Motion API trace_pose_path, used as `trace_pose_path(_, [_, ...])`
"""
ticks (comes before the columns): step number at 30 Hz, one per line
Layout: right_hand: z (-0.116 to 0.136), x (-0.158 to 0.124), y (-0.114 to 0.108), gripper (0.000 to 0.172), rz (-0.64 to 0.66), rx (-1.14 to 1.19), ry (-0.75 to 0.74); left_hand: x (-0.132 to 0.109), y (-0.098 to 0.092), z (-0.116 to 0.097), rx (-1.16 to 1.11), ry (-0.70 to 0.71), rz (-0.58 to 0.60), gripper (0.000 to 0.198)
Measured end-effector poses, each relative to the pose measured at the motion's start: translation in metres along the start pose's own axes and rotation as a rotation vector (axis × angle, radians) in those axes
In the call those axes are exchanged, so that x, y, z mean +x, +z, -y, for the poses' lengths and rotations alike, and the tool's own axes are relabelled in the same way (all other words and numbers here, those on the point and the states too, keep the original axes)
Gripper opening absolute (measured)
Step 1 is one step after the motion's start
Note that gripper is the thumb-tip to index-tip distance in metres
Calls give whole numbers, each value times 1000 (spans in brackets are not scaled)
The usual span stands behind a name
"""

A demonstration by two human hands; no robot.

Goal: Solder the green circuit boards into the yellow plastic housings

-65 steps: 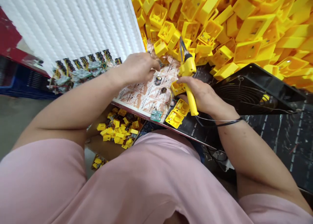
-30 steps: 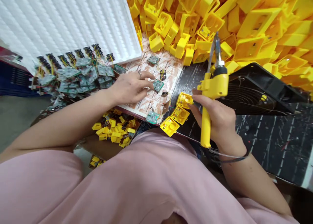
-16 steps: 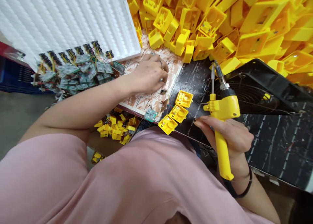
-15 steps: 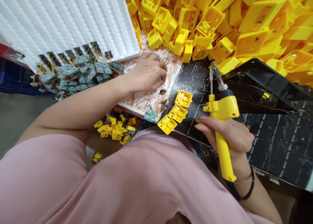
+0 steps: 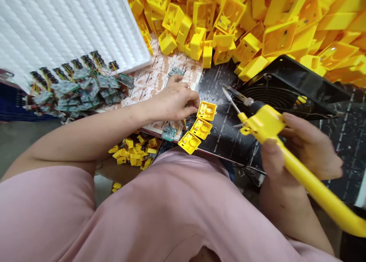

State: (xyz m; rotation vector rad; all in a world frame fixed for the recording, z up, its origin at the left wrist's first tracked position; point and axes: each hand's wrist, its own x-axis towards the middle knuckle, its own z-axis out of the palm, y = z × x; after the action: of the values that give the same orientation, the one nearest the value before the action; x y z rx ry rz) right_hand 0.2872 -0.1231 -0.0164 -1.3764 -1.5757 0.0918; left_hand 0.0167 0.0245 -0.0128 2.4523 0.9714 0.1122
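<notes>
My left hand (image 5: 175,102) is over the patterned sheet, its thumb and forefinger closed beside the uppermost of three small open yellow housings (image 5: 206,110). Whatever lies between those fingertips is hidden. Beyond its outer fingers lies a small green circuit board (image 5: 175,71); another circuit board (image 5: 169,133) rests at the table edge, beside the lowest housing. In my right hand (image 5: 309,147) is a yellow soldering gun (image 5: 265,122), gripped between thumb and fingers. Its metal tip and thin feed tube point up and left, above the black table, apart from the housings.
Larger yellow housings (image 5: 225,14) are heaped at the back. A black fan (image 5: 286,94) stands behind the soldering gun. At left, circuit boards with wires (image 5: 82,86) pile against a white foam sheet (image 5: 71,25). Small yellow parts (image 5: 133,151) lie below the table edge.
My left hand has come nearer the housings, uncovering a circuit board behind it. My right hand has turned the soldering gun so that its tip leans left, toward the housings. The view has shifted slightly.
</notes>
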Motion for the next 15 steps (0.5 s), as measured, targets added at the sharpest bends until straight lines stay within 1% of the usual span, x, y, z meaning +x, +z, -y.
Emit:
trace_pose_path(1, [-2, 0, 1, 50, -117, 91, -3, 0, 1, -2, 4, -8, -3, 22])
trace_pose_path(2, [-4, 1, 2, 51, -206, 167, -9, 0, 1, -4, 15, -18, -5, 22])
trace_pose_path(3, [-7, 0, 1, 51, -249, 218, -3, 0, 2, -5, 31, -26, -7, 22])
trace_pose_path(4, [-8, 0, 0, 47, -239, 241, 16, 1, 2, -7, 51, -32, -10, 22])
trace_pose_path(5, [-10, -2, -2, 40, -190, 239, 20, 2, 3, -8, 72, -34, -16, 23])
trace_pose_path(6, [-11, -3, -4, 34, -111, 213, 3, 3, 4, -9, 92, -34, -25, 23])
trace_pose_path(7, [-12, -5, -6, 39, -34, 177, -33, 4, 4, -10, 109, -30, -33, 23])
trace_pose_path(9, [-12, -8, -10, 57, 73, 111, -130, 5, 5, -12, 132, -20, -46, 23])
trace_pose_path(10, [-12, -9, -11, 62, 103, 98, -175, 6, 6, -13, 138, -16, -50, 22])
trace_pose_path(11, [-12, -10, -12, 63, 127, 99, -202, 6, 7, -13, 145, -13, -51, 22])
trace_pose_path(13, [-11, -10, -13, 57, 198, 120, -227, 6, 7, -13, 162, -6, -52, 22])
trace_pose_path(15, [-10, -9, -13, 43, 246, 121, -235, 5, 8, -13, 173, 1, -61, 21])
